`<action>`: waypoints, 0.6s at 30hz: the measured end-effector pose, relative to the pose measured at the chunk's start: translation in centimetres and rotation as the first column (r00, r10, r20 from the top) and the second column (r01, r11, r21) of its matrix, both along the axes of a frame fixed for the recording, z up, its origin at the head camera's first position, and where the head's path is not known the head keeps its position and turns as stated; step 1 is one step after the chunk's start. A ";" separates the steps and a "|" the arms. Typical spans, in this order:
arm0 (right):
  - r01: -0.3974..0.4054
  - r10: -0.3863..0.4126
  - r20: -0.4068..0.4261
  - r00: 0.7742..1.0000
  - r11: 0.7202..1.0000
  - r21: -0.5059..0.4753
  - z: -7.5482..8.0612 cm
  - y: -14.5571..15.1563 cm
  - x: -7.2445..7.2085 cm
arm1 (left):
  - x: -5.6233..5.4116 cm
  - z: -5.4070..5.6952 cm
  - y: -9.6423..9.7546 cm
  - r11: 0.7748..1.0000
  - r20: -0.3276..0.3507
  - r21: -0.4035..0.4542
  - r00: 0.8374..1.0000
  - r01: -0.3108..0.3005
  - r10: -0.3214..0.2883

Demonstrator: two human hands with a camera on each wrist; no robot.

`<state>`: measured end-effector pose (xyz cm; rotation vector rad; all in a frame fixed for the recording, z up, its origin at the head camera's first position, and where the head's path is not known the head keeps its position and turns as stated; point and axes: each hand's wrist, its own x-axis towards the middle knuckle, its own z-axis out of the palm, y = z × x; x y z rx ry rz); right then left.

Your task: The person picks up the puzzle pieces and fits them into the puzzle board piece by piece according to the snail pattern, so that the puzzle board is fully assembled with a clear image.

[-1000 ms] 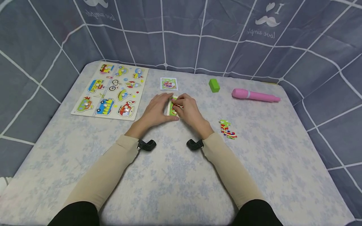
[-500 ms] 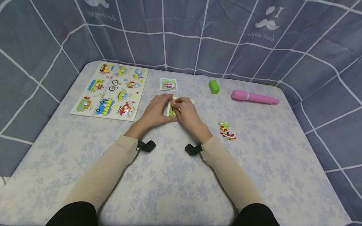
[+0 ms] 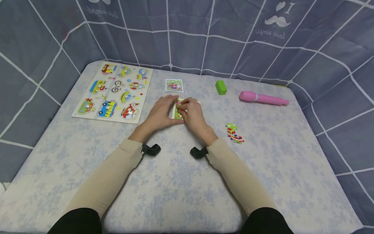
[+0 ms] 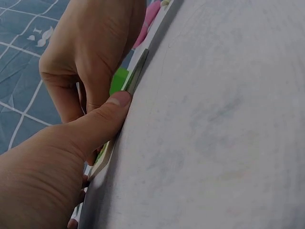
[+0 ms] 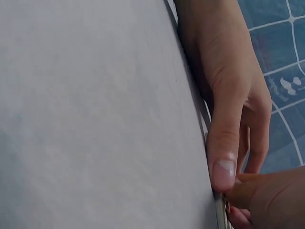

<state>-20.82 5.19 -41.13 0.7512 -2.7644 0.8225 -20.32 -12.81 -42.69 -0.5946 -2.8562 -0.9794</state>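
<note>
My left hand (image 3: 160, 113) spans the left end of a small jigsaw board (image 3: 177, 114), thumb along the near edge and fingers at the far edge. Over the board, the bent fingers of my right hand (image 3: 194, 116) point down and pinch a small jigsaw piece, which they mostly hide. Green and pink print shows between the hands. From the left wrist view, the left thumb (image 4: 114, 105) presses the pale side of the board, which lies flat on the table. To the right, several loose jigsaw pieces (image 3: 232, 130) in green, red and white lie in a cluster.
Behind the hands lies a square picture card (image 3: 174, 85). A large peg puzzle with vehicles (image 3: 117, 103) occupies the back left. A green block (image 3: 221, 87) and a pink, long-handled object (image 3: 263, 98) are at the back right. Grey checked cloth (image 3: 187, 42) hangs behind the table.
My right hand has shifted slightly left over the board, and its fingers have drawn closer together, covering the red print seen earlier. The left hand keeps its place.
</note>
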 end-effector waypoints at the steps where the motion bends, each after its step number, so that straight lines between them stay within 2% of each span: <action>1: 0.001 -0.001 -0.003 1.000 1.000 0.005 -0.1 0.0 0.1 | 0.0 0.0 0.0 1.000 0.002 0.000 1.000 0.001 -0.001; 5: 0.003 -0.002 -0.012 1.000 0.999 0.045 -0.2 0.0 0.5 | 0.0 0.0 0.0 1.000 0.005 -0.001 1.000 0.011 -0.011; 11: -0.031 0.034 -0.022 0.999 0.992 0.121 0.7 0.1 0.3 | 0.1 0.3 0.1 1.000 -0.005 0.002 1.000 0.007 -0.007; 14: -0.076 0.082 -0.017 0.996 0.975 0.207 1.5 0.0 -0.1 | 0.0 0.2 0.0 1.000 -0.002 0.002 1.000 0.003 -0.003; 18: -0.141 0.164 -0.042 0.986 0.934 0.328 2.4 -0.4 -0.9 | -0.1 0.2 -0.2 1.000 -0.003 0.015 1.000 0.004 -0.004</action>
